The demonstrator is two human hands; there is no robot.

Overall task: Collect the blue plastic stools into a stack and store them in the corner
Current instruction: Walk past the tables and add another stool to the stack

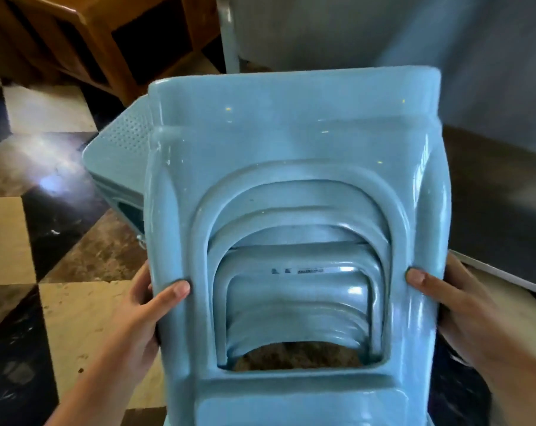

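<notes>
Head view: stack of stools [294, 167], blue plastic, nested several deep, held up off the floor [76, 309] and tilted so the arched leg openings face the camera. Left hand [143, 305] grips the stack's left leg, thumb across the front face, fingers wrapped behind. Right hand [463, 305] grips the right leg the same way. Both hands clamped on the stack at approx. mid height, neither spread nor idle.

Step in hand (judged): carry phase. Another blue stool [119, 158], dotted seat, stands on the floor just behind the stack's left edge, partly hidden. Cannot tell whether loose or already stored.

Next move calls for (judged): level the stack, align legs over the standing stool, lower straight down so legs nest w/o jamming; or, if that stool marks the storage spot, set down beside it against the wall [445, 56].

Surroundings: wooden cabinet [85, 41] top left, near the standing stool. Blue post [229, 35] upright behind the stack. Pale flat edge [506, 275] at right, just behind the right hand; identity unclear. Floor checkered, light and dark tiles.

Obstructions: cabinet corner and post narrow the gap ahead. Stack blocks sight of the floor directly below; set-down done partly blind.
</notes>
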